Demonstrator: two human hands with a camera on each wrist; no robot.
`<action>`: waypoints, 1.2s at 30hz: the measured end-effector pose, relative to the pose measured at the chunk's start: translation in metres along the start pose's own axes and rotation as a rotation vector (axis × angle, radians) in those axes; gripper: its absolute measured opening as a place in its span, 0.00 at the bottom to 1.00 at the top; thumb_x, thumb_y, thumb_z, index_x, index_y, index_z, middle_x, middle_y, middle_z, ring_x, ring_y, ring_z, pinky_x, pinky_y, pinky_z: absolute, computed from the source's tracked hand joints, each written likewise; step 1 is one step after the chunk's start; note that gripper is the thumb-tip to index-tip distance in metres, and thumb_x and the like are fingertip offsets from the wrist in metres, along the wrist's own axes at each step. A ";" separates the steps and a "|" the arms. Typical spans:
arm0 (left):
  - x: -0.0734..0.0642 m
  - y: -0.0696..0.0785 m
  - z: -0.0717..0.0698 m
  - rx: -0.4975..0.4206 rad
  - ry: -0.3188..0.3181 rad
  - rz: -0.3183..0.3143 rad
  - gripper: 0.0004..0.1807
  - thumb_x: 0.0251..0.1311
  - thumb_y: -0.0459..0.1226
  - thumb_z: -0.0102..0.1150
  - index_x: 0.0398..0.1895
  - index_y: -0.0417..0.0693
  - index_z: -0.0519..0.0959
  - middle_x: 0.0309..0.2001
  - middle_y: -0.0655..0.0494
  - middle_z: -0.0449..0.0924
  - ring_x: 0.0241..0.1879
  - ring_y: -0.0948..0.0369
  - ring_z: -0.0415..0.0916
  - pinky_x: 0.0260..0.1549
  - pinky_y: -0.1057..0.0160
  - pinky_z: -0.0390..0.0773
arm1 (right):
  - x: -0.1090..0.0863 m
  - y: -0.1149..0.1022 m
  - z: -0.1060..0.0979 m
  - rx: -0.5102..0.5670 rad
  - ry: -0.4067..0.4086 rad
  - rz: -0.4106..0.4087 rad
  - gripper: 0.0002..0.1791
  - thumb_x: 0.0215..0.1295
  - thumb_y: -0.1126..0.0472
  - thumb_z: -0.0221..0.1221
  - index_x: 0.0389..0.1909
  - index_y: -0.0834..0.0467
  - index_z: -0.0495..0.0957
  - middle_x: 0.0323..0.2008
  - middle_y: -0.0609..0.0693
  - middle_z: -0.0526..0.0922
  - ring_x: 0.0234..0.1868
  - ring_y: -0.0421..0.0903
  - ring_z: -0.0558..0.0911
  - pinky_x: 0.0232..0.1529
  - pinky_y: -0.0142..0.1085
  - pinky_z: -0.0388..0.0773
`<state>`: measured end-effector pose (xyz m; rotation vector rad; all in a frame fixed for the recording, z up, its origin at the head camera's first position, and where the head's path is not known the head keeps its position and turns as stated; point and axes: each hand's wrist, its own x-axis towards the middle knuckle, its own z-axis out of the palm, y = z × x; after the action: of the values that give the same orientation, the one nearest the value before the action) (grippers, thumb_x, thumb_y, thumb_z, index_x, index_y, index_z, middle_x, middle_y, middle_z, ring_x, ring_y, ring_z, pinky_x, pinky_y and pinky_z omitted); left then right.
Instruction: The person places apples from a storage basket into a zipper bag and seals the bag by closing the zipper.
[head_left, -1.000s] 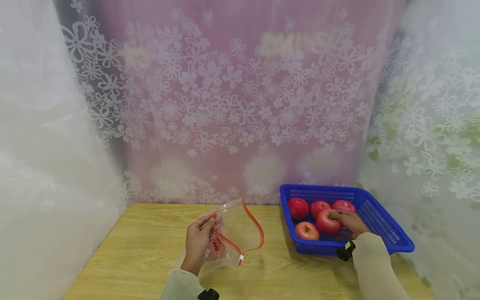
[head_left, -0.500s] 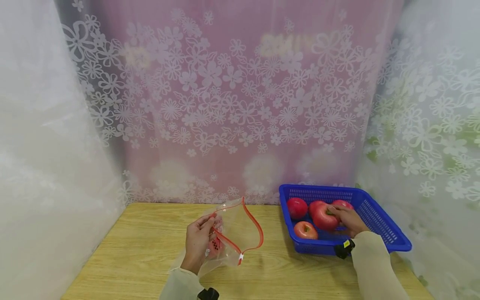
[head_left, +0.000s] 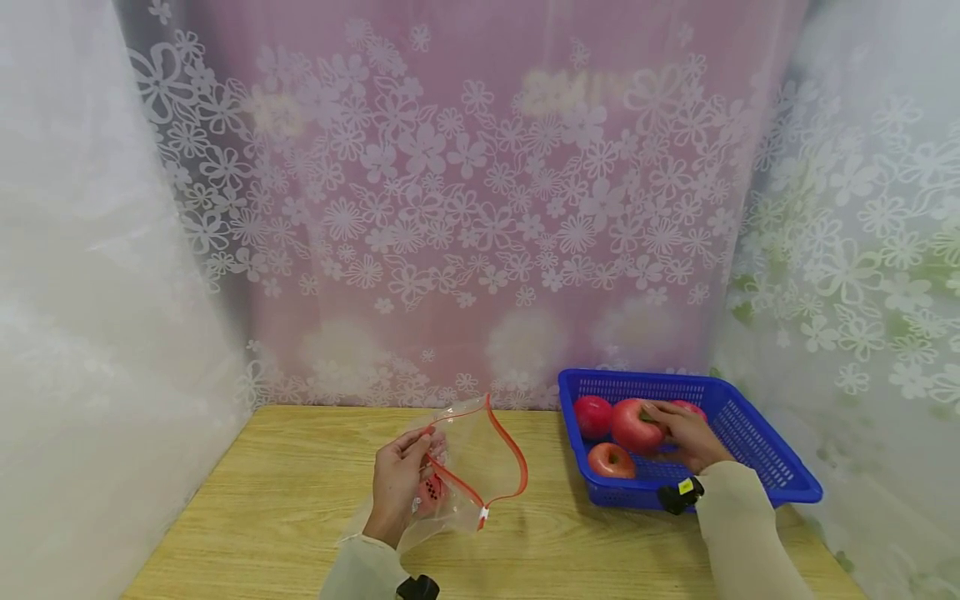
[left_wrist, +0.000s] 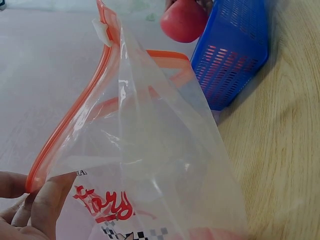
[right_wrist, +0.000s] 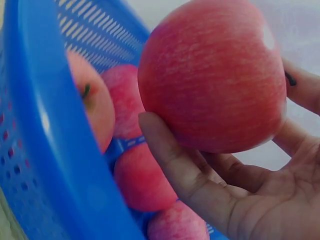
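Observation:
My left hand (head_left: 397,483) pinches the orange-red zip edge of a clear plastic zip bag (head_left: 480,454), whose mouth gapes toward the right. Red lettering and a checkered print mark the bag in the left wrist view, and something pinkish shows through low down. My right hand (head_left: 688,435) grips a large red apple (head_left: 637,427) by its sides, fingers curled round it, over the blue basket (head_left: 633,497). In the right wrist view this held apple (right_wrist: 215,75) is raised above the others, its dark stem toward the thumb side.
Several other apples lie in the basket, among them a paler one (head_left: 611,460) at the front left and a red one (head_left: 592,417) behind it. The basket stands at the right of the wooden table (head_left: 262,500). Flowered plastic curtains (head_left: 480,208) close off the back and sides.
My right hand has moved left and slightly up over the basket with the apple, which now covers the apple behind it. My left hand and the bag have stayed almost still.

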<state>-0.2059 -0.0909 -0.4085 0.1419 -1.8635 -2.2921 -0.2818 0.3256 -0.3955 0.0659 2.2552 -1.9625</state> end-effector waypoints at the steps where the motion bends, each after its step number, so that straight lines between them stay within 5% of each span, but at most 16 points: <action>1: 0.000 0.000 0.000 0.002 0.001 0.000 0.17 0.71 0.34 0.50 0.55 0.29 0.76 0.41 0.47 0.85 0.33 0.66 0.81 0.27 0.72 0.80 | 0.000 -0.001 0.002 0.000 -0.004 -0.003 0.39 0.70 0.44 0.54 0.71 0.64 0.57 0.57 0.59 0.68 0.47 0.48 0.76 0.47 0.52 0.80; 14: 0.002 0.002 0.001 0.010 0.020 -0.007 0.17 0.70 0.34 0.51 0.55 0.31 0.77 0.40 0.49 0.85 0.30 0.66 0.80 0.25 0.72 0.79 | -0.004 -0.016 0.030 0.022 -0.033 -0.080 0.33 0.72 0.48 0.53 0.69 0.63 0.62 0.68 0.67 0.55 0.65 0.64 0.61 0.49 0.54 0.78; 24: 0.005 0.001 0.001 0.007 0.027 -0.008 0.16 0.70 0.33 0.51 0.54 0.32 0.77 0.40 0.49 0.85 0.30 0.66 0.81 0.25 0.72 0.80 | -0.011 -0.027 0.054 -0.064 -0.065 -0.128 0.35 0.71 0.46 0.53 0.69 0.65 0.61 0.63 0.66 0.64 0.51 0.51 0.77 0.49 0.52 0.79; 36: 0.004 -0.001 0.001 0.009 0.034 0.000 0.15 0.70 0.33 0.52 0.53 0.32 0.78 0.41 0.49 0.85 0.28 0.67 0.78 0.23 0.73 0.78 | -0.019 -0.030 0.085 -0.092 -0.119 -0.148 0.34 0.70 0.45 0.54 0.69 0.62 0.63 0.64 0.65 0.65 0.54 0.53 0.76 0.46 0.48 0.81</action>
<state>-0.2105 -0.0908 -0.4087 0.1807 -1.8568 -2.2671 -0.2594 0.2390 -0.3746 -0.2290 2.3282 -1.8723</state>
